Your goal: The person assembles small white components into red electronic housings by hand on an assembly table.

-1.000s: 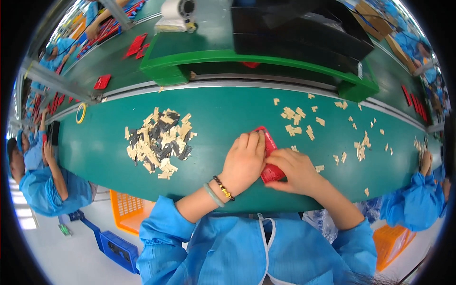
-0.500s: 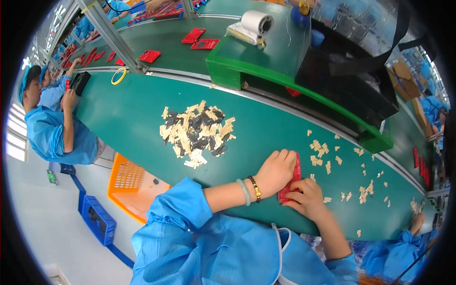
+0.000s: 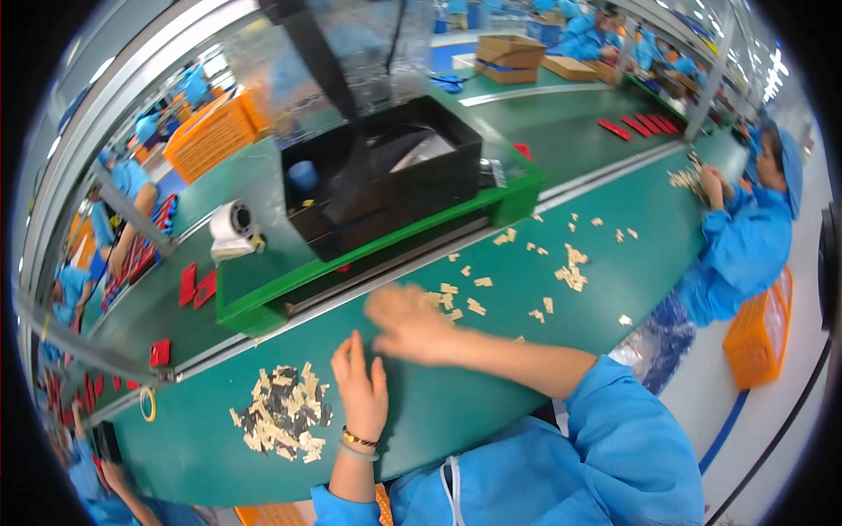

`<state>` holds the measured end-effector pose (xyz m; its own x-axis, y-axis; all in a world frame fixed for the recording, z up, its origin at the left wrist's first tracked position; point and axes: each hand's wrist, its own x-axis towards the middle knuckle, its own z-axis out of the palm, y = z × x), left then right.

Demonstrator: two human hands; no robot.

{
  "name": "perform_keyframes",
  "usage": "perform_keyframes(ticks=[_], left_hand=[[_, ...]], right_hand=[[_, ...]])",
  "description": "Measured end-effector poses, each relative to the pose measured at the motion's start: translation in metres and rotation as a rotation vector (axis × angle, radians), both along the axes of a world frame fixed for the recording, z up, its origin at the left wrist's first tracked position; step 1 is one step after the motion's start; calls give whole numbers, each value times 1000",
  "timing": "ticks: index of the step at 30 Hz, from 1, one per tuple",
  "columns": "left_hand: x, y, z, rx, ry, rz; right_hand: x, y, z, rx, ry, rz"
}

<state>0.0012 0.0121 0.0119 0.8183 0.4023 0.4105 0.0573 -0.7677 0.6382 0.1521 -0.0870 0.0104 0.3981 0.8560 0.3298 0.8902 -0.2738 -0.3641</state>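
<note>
My left hand [image 3: 361, 393] is over the green tabletop [image 3: 456, 394], its fingers apart and nothing in them. A beaded bracelet and a pale bangle circle that wrist. My right hand [image 3: 408, 326] reaches across just beyond it, near the metal rail under the green-edged shelf. Motion smears its fingers, so I cannot see whether they hold anything. A heap of small cream and black pieces [image 3: 282, 412] lies left of my left hand. Small cream pieces [image 3: 572, 270] are scattered to the right of my right hand.
A green-edged shelf [image 3: 386, 259] carries a black bin [image 3: 395, 184] and a white roll [image 3: 232, 223]. Red flat parts [image 3: 189, 282] lie on the belt behind. A yellow tape ring [image 3: 147, 404] is at the left. A co-worker [image 3: 754, 210] sits at the right.
My view has swung to the right. Both hands have come off the red part they held; it no longer shows in them. My right hand has moved away toward the shelf.
</note>
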Motion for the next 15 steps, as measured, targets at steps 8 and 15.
perform_keyframes(ticks=[8,15], left_hand=[[8,-14,-11,248,315,-169],[54,-16,-15,457,489,-146]], right_hand=[[100,-133,-39,-83,-320,-418],[168,-306,-23,-397,-281,-715]])
